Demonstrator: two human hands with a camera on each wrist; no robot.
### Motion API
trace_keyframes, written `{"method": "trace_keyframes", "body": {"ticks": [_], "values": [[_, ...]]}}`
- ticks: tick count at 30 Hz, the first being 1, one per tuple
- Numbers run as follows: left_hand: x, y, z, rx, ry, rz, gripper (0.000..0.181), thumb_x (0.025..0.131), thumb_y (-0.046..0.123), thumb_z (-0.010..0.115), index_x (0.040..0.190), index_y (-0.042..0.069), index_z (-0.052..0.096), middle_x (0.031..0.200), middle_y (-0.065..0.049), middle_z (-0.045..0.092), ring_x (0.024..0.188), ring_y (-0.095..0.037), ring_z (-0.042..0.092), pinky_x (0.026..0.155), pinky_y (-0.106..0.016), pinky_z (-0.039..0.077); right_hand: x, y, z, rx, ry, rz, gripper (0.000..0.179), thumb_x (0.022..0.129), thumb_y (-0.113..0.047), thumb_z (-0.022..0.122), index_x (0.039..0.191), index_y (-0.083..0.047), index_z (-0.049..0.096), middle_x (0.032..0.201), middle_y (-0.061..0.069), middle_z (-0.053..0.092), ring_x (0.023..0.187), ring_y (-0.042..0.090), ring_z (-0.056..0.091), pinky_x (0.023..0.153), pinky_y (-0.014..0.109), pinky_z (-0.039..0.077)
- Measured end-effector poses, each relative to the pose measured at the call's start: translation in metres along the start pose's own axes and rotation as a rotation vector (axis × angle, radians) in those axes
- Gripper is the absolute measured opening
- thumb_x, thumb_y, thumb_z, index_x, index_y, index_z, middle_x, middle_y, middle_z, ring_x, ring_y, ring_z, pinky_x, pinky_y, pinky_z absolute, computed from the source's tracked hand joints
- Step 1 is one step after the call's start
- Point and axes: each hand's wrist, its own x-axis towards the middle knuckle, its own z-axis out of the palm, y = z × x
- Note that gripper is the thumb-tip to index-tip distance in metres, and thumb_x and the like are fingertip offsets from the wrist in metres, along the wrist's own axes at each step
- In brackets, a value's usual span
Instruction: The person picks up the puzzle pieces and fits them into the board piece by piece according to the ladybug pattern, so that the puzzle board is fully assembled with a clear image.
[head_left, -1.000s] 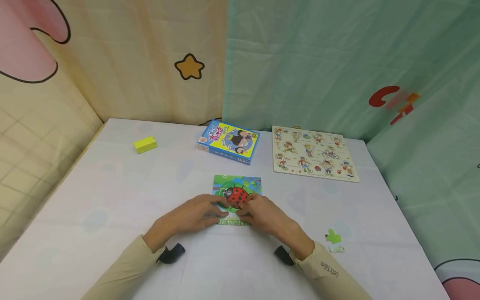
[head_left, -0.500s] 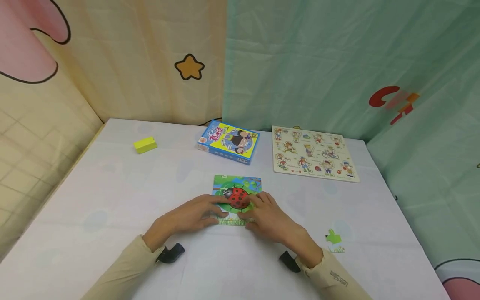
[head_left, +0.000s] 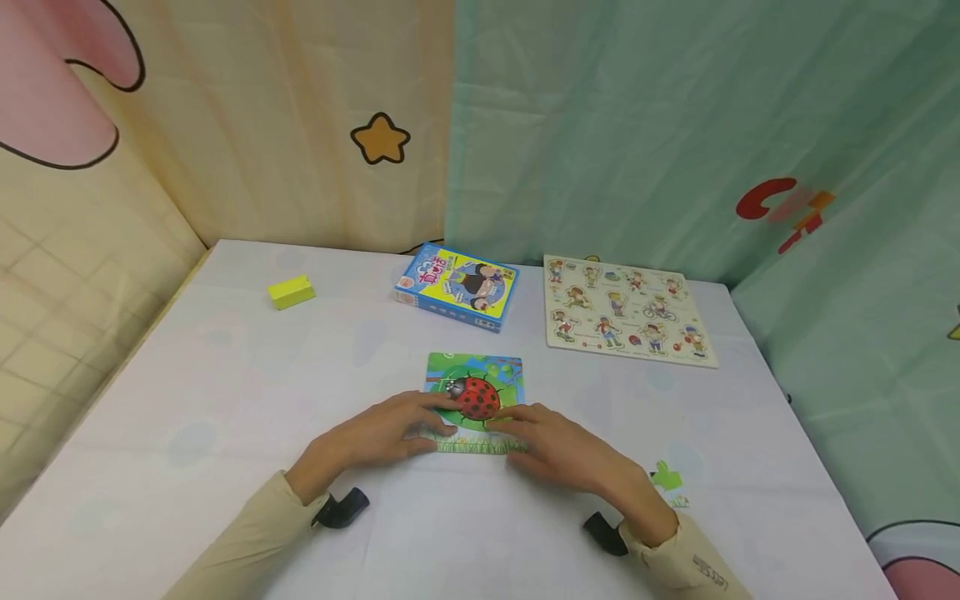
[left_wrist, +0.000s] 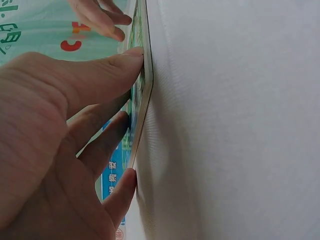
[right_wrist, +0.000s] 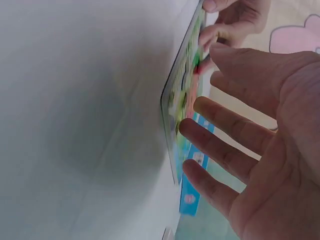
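Observation:
A ladybug puzzle board (head_left: 476,398) lies flat in the middle of the table. My left hand (head_left: 382,432) rests on its near left corner, fingers flat, thumb against the board's edge (left_wrist: 142,100). My right hand (head_left: 567,457) hovers open by the near right corner of the ladybug puzzle board (right_wrist: 181,107), its fingers spread and straight, fingertips close to the board. A loose green puzzle piece (head_left: 666,477) lies on the table just right of my right hand.
A blue and yellow box (head_left: 457,285) and a wooden peg puzzle (head_left: 626,310) sit at the back of the white table (head_left: 225,392). A yellow block (head_left: 291,291) lies at the back left. Curtains close off the back and right sides.
My right hand has slid off the ladybug board, back and to the right toward the loose green piece. The left hand has stayed put.

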Motion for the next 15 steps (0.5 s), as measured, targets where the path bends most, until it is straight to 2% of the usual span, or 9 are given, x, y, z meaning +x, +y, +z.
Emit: {"method": "trace_keyframes", "body": {"ticks": [3, 10, 15], "values": [[0.001, 0.000, 0.001, 0.002, 0.000, 0.007, 0.030, 0.094, 0.015, 0.070, 0.123, 0.019, 0.073, 0.152, 0.000, 0.050, 0.145, -0.031, 0.040, 0.117, -0.054, 0.035, -0.021, 0.008, -0.004, 0.052, 0.032, 0.028, 0.046, 0.096, -0.029, 0.068, 0.141, -0.019, 0.059, 0.144, 0.002, 0.055, 0.133, 0.022, 0.051, 0.106, 0.045, 0.049], [0.003, -0.001, 0.002, -0.012, -0.008, 0.012, 0.030, 0.094, 0.014, 0.070, 0.123, 0.018, 0.073, 0.152, 0.000, 0.050, 0.146, -0.031, 0.039, 0.119, -0.053, 0.034, -0.073, 0.028, -0.017, 0.071, 0.065, 0.213, 0.051, 0.088, -0.036, 0.076, 0.136, -0.022, 0.062, 0.123, -0.007, 0.058, 0.115, 0.014, 0.054, 0.096, 0.038, 0.053], [0.002, -0.001, 0.001, -0.041, -0.006, -0.007, 0.029, 0.094, 0.013, 0.069, 0.122, 0.017, 0.073, 0.153, 0.000, 0.049, 0.146, -0.031, 0.038, 0.119, -0.053, 0.034, -0.102, 0.045, -0.026, 0.105, 0.086, 0.299, 0.061, 0.081, -0.043, 0.081, 0.134, -0.023, 0.062, 0.117, -0.008, 0.057, 0.112, 0.016, 0.055, 0.092, 0.038, 0.053]]}}
